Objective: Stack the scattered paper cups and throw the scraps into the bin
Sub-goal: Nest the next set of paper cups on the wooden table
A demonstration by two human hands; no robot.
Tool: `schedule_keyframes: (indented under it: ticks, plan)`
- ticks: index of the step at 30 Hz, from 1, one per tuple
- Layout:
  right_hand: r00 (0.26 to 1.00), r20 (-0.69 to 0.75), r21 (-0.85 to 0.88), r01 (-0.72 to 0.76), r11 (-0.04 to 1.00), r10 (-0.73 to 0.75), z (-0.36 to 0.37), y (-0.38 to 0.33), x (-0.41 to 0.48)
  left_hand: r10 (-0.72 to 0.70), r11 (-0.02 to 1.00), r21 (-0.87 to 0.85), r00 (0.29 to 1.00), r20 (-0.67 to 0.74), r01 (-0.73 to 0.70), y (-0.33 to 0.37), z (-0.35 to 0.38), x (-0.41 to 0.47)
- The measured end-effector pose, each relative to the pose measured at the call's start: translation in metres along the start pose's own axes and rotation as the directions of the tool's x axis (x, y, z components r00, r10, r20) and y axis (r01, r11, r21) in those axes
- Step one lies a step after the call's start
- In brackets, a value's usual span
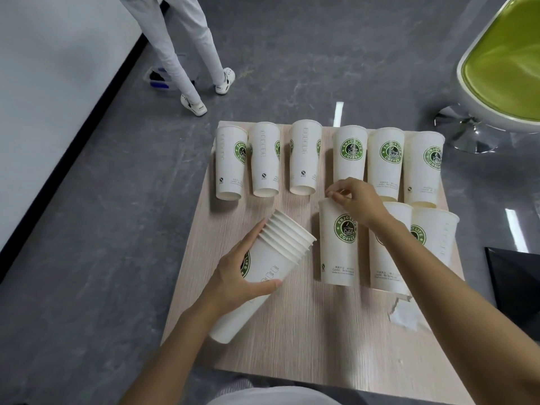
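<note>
Stack (263, 276) of about seven nested cups was built, so the task looked roughly part-done. Left hand (236, 273) gripped it around the middle, fingers and thumb curled round the wall, just above the table (292, 346).

Stack's long axis ran diagonally: base low and near the person, mouths pointing up, away and right, toward the next cup (339, 252).

Right hand (356, 200) pinched that cup's far rim with curled fingertips. The cup's long axis ran near-to-far, mouth at the far end and base toward the person. It seemed to lie on its side, but that was hard to be sure of.

Left to do:
- two loose cups (435, 232) beside it, partly under the right forearm
- back row (302, 159) of six, all pointing the same way
- torn scrap (404, 317) on the table's right side, not binned

Dark object (511, 287) at the right edge was possibly the bin; could not tell.
</note>
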State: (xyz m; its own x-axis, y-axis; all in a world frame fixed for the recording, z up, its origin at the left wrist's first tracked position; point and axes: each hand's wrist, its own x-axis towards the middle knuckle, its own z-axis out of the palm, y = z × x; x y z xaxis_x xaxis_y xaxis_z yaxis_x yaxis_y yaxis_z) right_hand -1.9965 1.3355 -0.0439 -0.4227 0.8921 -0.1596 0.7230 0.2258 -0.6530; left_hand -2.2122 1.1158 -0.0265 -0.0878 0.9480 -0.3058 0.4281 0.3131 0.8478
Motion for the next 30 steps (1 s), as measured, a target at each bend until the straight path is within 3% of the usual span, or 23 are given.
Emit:
schedule_keyframes:
  ticks: [12,18,30]
  plan:
    - [0.988,0.135,0.099,0.068,0.993,-0.081,0.009,0.004,0.002,-0.02,1.0,0.001,1.0,-0.002,0.02,-0.003,-0.004,0.003]
    - [0.99,0.105,0.077,0.081,0.994,-0.089,0.007,0.004,-0.005,-0.02,1.0,-0.001,1.0,-0.004,0.02,-0.004,-0.006,-0.001]
    - [0.992,-0.116,0.402,0.092,0.911,-0.049,-0.017,-0.012,-0.04,-0.004,0.998,0.056,1.0,-0.027,0.005,-0.014,-0.02,-0.021]
